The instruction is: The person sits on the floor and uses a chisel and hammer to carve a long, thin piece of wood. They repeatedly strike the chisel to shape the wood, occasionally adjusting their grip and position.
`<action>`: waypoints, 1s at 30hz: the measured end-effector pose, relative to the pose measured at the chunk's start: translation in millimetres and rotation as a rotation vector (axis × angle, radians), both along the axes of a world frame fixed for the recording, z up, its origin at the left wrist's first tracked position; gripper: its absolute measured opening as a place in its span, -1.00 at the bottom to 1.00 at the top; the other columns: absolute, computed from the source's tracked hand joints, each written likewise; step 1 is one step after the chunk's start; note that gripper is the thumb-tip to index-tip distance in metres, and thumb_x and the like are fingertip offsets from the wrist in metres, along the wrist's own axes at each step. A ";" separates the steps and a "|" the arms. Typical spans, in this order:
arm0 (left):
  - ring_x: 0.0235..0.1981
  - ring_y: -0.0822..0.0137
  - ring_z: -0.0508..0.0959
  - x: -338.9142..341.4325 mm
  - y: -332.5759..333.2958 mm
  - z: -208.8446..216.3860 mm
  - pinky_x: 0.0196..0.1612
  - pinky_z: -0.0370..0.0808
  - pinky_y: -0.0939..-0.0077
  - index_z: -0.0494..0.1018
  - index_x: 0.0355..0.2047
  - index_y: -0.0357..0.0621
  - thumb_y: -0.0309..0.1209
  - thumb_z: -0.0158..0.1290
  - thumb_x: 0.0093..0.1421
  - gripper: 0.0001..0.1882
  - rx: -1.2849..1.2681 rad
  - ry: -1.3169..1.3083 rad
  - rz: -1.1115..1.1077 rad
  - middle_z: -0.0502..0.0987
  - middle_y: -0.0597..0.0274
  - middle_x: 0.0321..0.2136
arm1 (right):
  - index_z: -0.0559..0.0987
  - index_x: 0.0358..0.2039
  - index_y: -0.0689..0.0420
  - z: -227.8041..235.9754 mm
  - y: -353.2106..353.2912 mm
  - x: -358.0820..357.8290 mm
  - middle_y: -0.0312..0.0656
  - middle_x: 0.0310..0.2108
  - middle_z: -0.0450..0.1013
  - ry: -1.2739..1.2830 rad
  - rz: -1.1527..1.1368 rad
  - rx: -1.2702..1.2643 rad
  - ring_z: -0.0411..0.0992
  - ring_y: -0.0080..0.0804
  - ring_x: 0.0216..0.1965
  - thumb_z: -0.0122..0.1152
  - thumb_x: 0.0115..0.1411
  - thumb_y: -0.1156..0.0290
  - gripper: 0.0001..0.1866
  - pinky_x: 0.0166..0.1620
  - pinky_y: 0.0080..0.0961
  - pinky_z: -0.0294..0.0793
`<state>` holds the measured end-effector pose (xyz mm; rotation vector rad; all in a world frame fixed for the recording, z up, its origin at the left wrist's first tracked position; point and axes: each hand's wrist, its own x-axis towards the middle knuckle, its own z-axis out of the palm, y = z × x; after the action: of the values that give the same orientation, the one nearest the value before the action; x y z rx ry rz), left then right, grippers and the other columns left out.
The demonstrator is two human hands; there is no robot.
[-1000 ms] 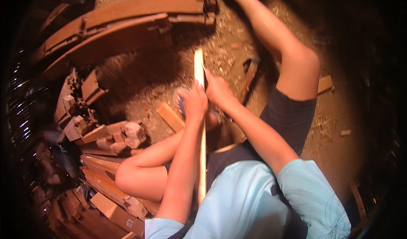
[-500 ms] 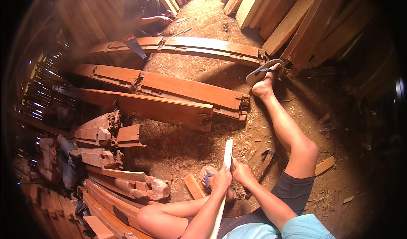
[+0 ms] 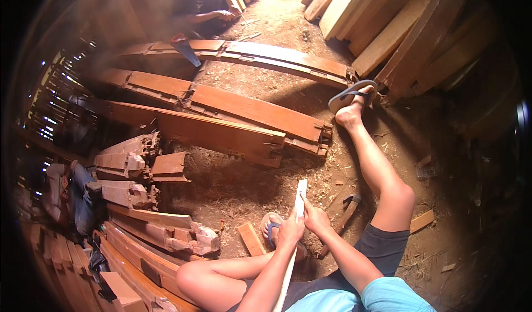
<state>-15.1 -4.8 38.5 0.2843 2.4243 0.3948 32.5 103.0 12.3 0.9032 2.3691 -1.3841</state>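
Note:
A long, pale wooden strip (image 3: 290, 267) slants up from my lap between my legs, its flat end rising past my hands. My left hand (image 3: 289, 231) is closed around it a little below that end. Just to the right, my right hand (image 3: 316, 218) is closed on a thin dark tool (image 3: 302, 195), whose tip meets the strip near its top. The fingers cover most of this tool, so its kind is unclear. To the right of my right hand, a tool with a wooden handle and a dark metal head (image 3: 351, 199) lies on the ground.
Long reddish-brown beams (image 3: 249, 110) lie across the ground ahead, with a handsaw (image 3: 186, 50) on the farthest. Notched timbers (image 3: 166, 234) are piled at left, and planks (image 3: 382, 13) lean at far right. Another person (image 3: 202, 4) crouches at the back. A short wood block (image 3: 252, 239) lies by my foot.
My right hand and the dark tool have shifted slightly up along the strip. The view has tilted a little; the other person's hands have moved.

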 end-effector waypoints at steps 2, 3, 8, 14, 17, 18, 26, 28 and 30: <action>0.00 -0.17 0.48 -2.3 -7.7 -6.7 0.12 0.34 0.08 0.29 0.21 0.08 -0.08 -0.13 0.26 -0.48 0.060 -0.022 0.061 0.53 -0.21 -0.12 | 0.19 0.30 0.00 3.4 -7.1 -0.3 0.23 -0.16 0.48 -0.012 -0.065 -0.072 0.47 0.17 -0.09 -0.04 0.20 0.29 -0.39 0.00 -0.01 0.42; 0.01 -0.13 0.49 -3.1 -8.4 -12.0 0.12 0.34 0.11 0.29 0.20 0.06 -0.09 -0.10 0.26 -0.48 0.135 -0.025 0.070 0.52 -0.18 -0.09 | 0.19 0.29 0.06 -8.8 -9.1 1.7 0.23 -0.13 0.47 0.043 -0.166 -0.116 0.46 0.15 -0.06 -0.04 0.21 0.31 -0.39 0.01 -0.04 0.41; 0.05 0.00 0.49 -2.5 9.1 19.3 0.09 0.38 0.23 0.27 0.18 -0.03 -0.14 -0.04 0.27 -0.49 0.410 -0.100 0.046 0.50 -0.07 0.00 | 0.24 0.13 0.18 -42.1 10.5 0.3 -0.23 -0.50 0.38 0.491 -0.609 -0.527 0.32 -0.50 -0.74 -0.08 0.32 0.40 -0.61 -0.69 -0.52 0.35; -0.57 0.63 0.28 -4.1 16.7 108.3 -0.57 0.23 0.73 0.23 0.19 0.03 0.05 -0.10 0.32 -0.45 1.079 -0.453 0.273 0.31 0.44 -0.52 | 0.41 -0.10 0.01 65.6 59.0 20.7 -0.40 -0.55 0.34 0.489 -0.966 -1.215 0.26 -0.60 -0.65 -0.02 0.30 0.08 -0.69 -0.62 -0.62 0.32; -0.81 0.58 0.18 8.2 -14.1 165.6 -0.82 0.11 0.75 0.15 0.22 -0.01 0.10 -0.16 0.33 -0.38 1.174 -0.820 0.367 0.27 0.41 -0.67 | 0.43 -0.10 0.03 93.7 61.4 38.5 -0.39 -0.46 0.37 0.577 -0.854 -1.406 0.28 -0.60 -0.58 0.01 0.28 0.07 -0.66 -0.57 -0.62 0.32; -0.81 0.59 0.19 12.2 -30.2 168.1 -0.80 0.11 0.74 0.15 0.22 0.00 0.06 -0.13 0.33 -0.41 1.249 -0.984 0.353 0.25 0.42 -0.69 | 0.41 -0.05 0.06 105.6 56.8 41.3 -0.37 -0.43 0.37 0.575 -0.827 -1.418 0.32 -0.58 -0.54 0.00 0.29 0.07 -0.63 -0.58 -0.64 0.33; -0.62 0.49 0.31 113.6 -112.1 168.2 -0.62 0.30 0.69 0.02 0.30 -0.23 0.08 -0.11 0.30 -0.22 1.464 -1.461 0.600 0.33 0.21 -0.53 | 0.24 0.08 0.09 180.1 4.5 56.6 -0.37 -0.44 0.35 0.604 -0.443 -1.236 0.35 -0.67 -0.54 0.16 0.26 0.25 -0.54 -0.62 -0.73 0.30; -0.51 0.43 0.41 120.8 -115.1 165.4 -0.54 0.39 0.69 0.05 0.29 -0.25 0.06 -0.12 0.31 -0.25 1.391 -1.405 0.586 0.40 0.11 -0.40 | 0.24 0.05 0.09 180.6 -1.0 58.9 -0.40 -0.45 0.34 0.648 -0.475 -1.188 0.33 -0.70 -0.59 0.23 0.23 0.31 -0.53 -0.63 -0.74 0.28; -0.45 0.40 0.45 118.7 -113.3 167.4 -0.50 0.43 0.68 0.07 0.28 -0.24 0.01 -0.15 0.34 -0.30 1.282 -1.295 0.596 0.42 0.09 -0.32 | 0.24 0.03 0.08 167.0 -1.7 59.6 -0.40 -0.46 0.33 0.659 -0.464 -1.123 0.32 -0.70 -0.60 0.24 0.22 0.31 -0.54 -0.63 -0.73 0.27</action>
<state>103.6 -118.1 205.8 -0.1783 0.6849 1.7066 92.1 101.3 179.3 0.6783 1.1771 -3.0332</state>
